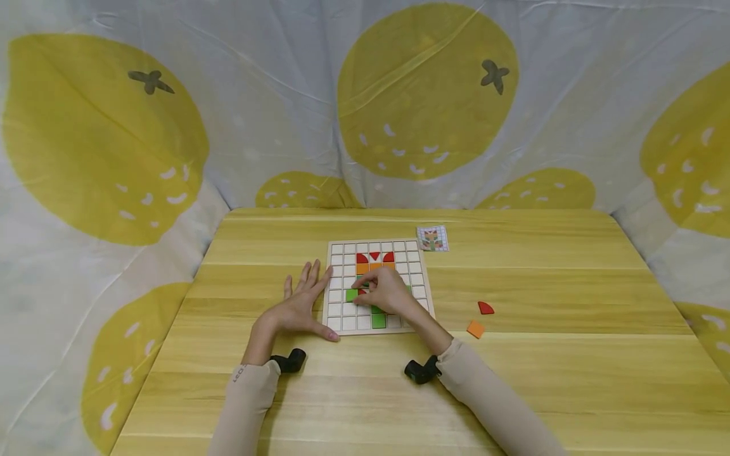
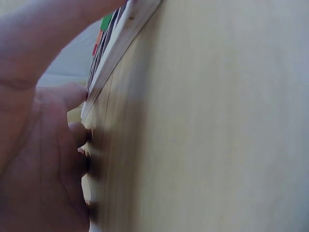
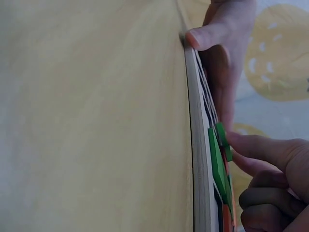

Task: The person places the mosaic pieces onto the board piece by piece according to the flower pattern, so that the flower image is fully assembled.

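Note:
A square wooden grid board (image 1: 336,326) lies on the table, with red, orange and green tiles set in its middle columns. My right hand (image 1: 388,291) is over the board and pinches a green square tile (image 1: 351,296) between thumb and finger. In the right wrist view this green tile (image 3: 223,141) sits slightly raised and tilted at the board's surface. My left hand (image 1: 299,307) spreads along the board's left side, its thumb at the near edge and a finger touching the left edge. Part of the tile pattern is hidden under my right hand.
A small pattern card (image 1: 433,239) lies by the board's far right corner. To the right of the board are a red quarter-circle tile (image 1: 485,308) and an orange square tile (image 1: 476,329) on the wooden table (image 1: 570,380). A lemon-print cloth (image 1: 274,114) hangs behind.

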{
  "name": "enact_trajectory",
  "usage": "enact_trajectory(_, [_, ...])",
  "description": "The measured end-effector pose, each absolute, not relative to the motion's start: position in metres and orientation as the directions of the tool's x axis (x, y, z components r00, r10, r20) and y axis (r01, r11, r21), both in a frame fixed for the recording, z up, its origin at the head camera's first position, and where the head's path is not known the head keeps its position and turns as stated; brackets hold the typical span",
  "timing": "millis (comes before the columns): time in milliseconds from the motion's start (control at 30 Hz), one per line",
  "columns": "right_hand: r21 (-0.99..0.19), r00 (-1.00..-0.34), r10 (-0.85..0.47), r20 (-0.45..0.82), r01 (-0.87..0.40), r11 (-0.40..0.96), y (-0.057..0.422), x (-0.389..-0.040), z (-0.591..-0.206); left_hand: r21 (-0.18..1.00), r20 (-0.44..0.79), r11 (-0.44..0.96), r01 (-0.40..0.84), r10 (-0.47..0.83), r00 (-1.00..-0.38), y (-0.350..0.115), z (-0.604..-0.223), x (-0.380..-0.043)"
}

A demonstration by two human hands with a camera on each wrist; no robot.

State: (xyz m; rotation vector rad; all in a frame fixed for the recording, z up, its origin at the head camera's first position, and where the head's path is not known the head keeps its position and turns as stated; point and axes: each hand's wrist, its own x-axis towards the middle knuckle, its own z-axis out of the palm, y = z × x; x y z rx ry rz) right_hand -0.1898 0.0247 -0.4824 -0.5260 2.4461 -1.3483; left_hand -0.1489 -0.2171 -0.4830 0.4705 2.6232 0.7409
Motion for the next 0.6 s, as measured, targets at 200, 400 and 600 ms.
enact_trajectory(200, [-0.863, -0.888, -0.455, -0.069, -0.176, 0.474, 0.0252, -0.1903, -0.4832, 0.542, -0.248, 0.809, 0.229, 0.414, -0.876, -0.2163, -0.4839, -0.1491])
enact_trajectory(400, [-0.86, -0.894, -0.446, -0.043, -0.194, 0.472, 0.022, -0.1903, -0.4846, 0.544, -0.248, 0.808, 0.228, 0.414, -0.876, -0.2169, -0.4844, -0.1496])
enact_trajectory(600, [-0.857, -0.89, -0.452, -0.053, -0.192, 0.477, 0.0192, -0.1897, -0.4858, 0.551, -0.247, 0.804, 0.224, 0.414, -0.876, -0.2171, -0.4841, -0.1495])
